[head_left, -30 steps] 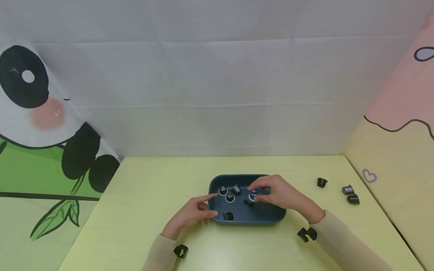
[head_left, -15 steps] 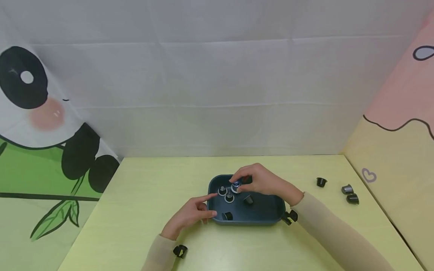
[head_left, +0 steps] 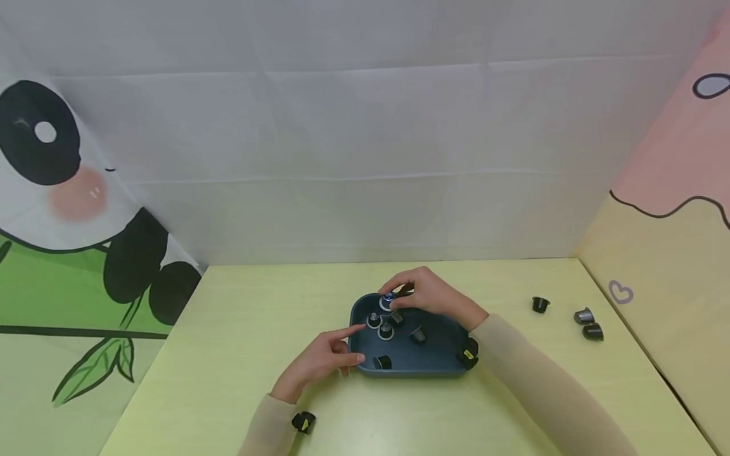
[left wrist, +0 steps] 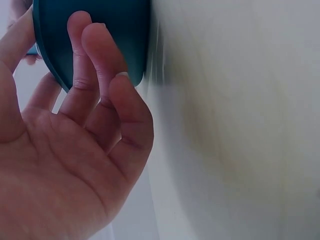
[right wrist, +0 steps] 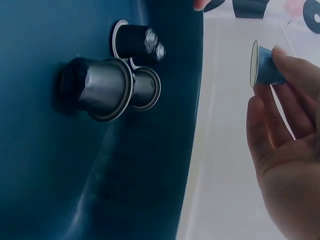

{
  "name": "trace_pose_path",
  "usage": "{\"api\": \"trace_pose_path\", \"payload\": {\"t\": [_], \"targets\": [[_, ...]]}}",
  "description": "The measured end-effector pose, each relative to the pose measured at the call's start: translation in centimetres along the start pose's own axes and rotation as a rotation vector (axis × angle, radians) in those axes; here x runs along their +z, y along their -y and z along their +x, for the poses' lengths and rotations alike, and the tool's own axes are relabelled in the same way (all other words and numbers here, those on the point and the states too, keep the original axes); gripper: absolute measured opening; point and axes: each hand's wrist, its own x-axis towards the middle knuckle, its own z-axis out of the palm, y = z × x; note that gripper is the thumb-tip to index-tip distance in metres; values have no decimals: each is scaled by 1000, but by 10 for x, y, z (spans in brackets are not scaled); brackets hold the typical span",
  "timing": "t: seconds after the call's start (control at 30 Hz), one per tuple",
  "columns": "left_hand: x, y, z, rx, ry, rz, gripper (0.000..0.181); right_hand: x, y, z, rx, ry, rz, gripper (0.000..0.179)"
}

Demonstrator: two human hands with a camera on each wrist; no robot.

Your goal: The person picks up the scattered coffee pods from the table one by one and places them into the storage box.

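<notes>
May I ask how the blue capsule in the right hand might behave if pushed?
Laid on its side, the blue capsule would probably roll in a curve, given its tapered, rimmed body. It is probably light; the right hand merely pinches it.

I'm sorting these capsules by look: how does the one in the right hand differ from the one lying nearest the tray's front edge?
The blue capsule is blue; the black capsule is black. The blue capsule points narrow end up, while the black capsule lies sideways. The right hand pinches the blue capsule; neither hand holds the black capsule. Both are small and cup-shaped.
</notes>
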Motion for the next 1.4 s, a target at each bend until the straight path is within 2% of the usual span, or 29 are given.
{"api": "trace_pose_path", "payload": {"t": [0.2,0.67,1.13,1.4], "targets": [[0,1,-1,-13,-1,3,65,1,-8,5,1,15,44,29],[1,0,2,-24,-9,3,66,19,-37,0,97,37,134,31],[1,1,3,-24,-9,3,65,23,-41,-1,129,15,110,33],[2,1,1,-33,-14,10,65,23,-43,-1,109,19,128,33]]}}
